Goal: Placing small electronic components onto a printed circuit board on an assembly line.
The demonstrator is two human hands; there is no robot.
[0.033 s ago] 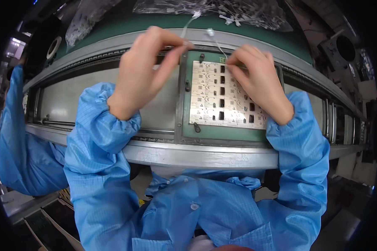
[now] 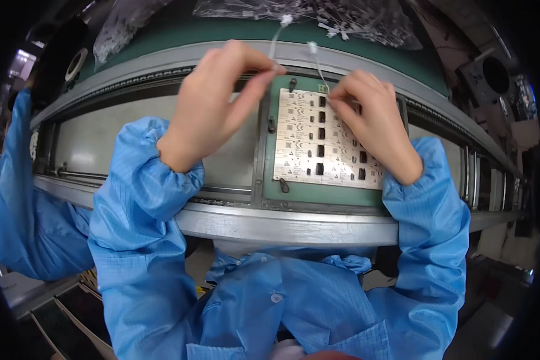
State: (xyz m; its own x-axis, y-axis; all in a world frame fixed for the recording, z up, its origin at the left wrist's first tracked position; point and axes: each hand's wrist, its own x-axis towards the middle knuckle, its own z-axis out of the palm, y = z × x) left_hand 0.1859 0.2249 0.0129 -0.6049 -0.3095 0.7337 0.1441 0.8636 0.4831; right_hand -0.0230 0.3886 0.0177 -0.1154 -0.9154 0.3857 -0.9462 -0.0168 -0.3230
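My left hand (image 2: 213, 105) is closed in a pinch on a thin white cable (image 2: 273, 45), left of the board panel's upper corner. A white connector tops that cable. Over the upper part of the pale panel (image 2: 294, 163), the fingertips of my right hand (image 2: 371, 114) pinch a second white connector cable (image 2: 320, 69). Its white plug (image 2: 312, 47) points away from me, and its lower end is hidden at my fingers. Rows of black components (image 2: 321, 133) run down the panel, which lies in a green fixture (image 2: 318, 193). My right hand and wrist cover the panel's upper right.
Beyond the rail, clear plastic bags of white connector cables (image 2: 366, 24) lie on a green surface (image 2: 180, 35). A metal conveyor rail (image 2: 282, 225) runs along my side. At the left is another person's blue sleeve (image 2: 24, 204). Black clips (image 2: 284, 186) stand around the panel.
Both hands have shifted slightly to the right with their cables. The right cable's plug has swung a little to the right. The panel appears slightly farther right in the picture.
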